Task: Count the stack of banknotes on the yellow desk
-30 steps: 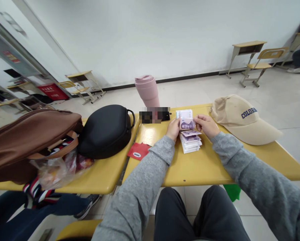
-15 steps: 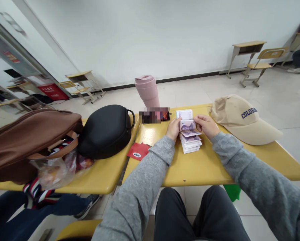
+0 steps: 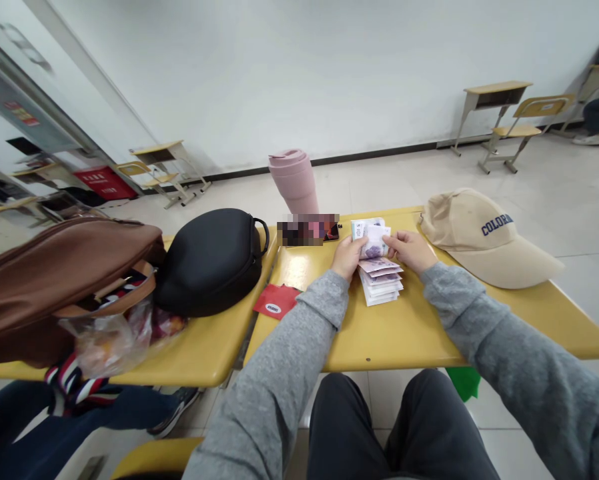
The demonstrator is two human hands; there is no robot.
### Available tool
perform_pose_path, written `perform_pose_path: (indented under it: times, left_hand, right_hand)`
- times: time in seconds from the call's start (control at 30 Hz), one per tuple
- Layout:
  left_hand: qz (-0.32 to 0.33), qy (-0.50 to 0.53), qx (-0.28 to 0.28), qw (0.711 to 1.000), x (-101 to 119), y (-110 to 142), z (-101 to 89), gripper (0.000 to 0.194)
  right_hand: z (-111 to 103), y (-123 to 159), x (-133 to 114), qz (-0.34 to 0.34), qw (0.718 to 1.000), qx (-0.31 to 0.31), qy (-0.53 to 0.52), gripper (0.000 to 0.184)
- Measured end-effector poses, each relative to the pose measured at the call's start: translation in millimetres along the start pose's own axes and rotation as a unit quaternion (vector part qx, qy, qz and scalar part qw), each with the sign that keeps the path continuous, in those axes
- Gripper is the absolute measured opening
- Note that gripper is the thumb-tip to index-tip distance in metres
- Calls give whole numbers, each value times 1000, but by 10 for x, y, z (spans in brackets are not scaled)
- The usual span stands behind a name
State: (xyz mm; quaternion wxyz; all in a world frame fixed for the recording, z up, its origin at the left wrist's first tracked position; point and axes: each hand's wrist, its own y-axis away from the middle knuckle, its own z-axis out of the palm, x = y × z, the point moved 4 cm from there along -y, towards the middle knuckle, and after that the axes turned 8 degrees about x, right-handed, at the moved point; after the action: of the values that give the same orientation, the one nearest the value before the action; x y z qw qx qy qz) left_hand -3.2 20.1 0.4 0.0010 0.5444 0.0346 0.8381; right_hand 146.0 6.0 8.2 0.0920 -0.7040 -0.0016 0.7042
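Both hands are on a bundle of purple-and-white banknotes above the yellow desk. My left hand grips the bundle's left side, thumb on the top face. With closed fingertips, my right hand pinches the right edge of a note that is lifted and partly folded over. Below the hands, a fanned stack of folded banknotes hangs together in layers toward me. Farther back, more notes show behind the lifted one. A red envelope lies left of my left forearm.
A pink tumbler and a phone, partly blurred out, stand at the desk's back edge. A beige cap lies to the right. On the adjoining left desk are a black case, a brown bag and a plastic bag of fruit.
The top note, flat with its portrait side up before, is now lifted and turned toward the back by my right hand. My left hand keeps its place on the bundle.
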Motion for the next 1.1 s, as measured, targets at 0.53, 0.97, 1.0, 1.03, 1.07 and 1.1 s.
perform_pose_path:
  times: [0.53,0.97,1.0,1.03,1.07,1.1]
  left_hand:
    - [14,18,35,999,12,-17,-13,22]
    - [33,-2,34,999,47,-8,-13,20]
    - [32,2,26,999,45,-8,-7,20]
    - [31,4,19,999,42,-10,-2,21]
    - [30,6,15,999,39,-12,1,21]
    - [29,8,13,999,34,-15,0,21]
  right_hand:
    - [4,1,-41,-30,1000,-1,1,33]
    - [35,62,-140,-14,999,-1,-51,27]
    - [32,62,-149,-21,998,0,-55,27]
    - [29,63,-158,-29,998,1,-56,27]
    - [25,64,-168,-37,998,1,-56,27]
    - [23,66,-177,-46,997,2,-57,27]
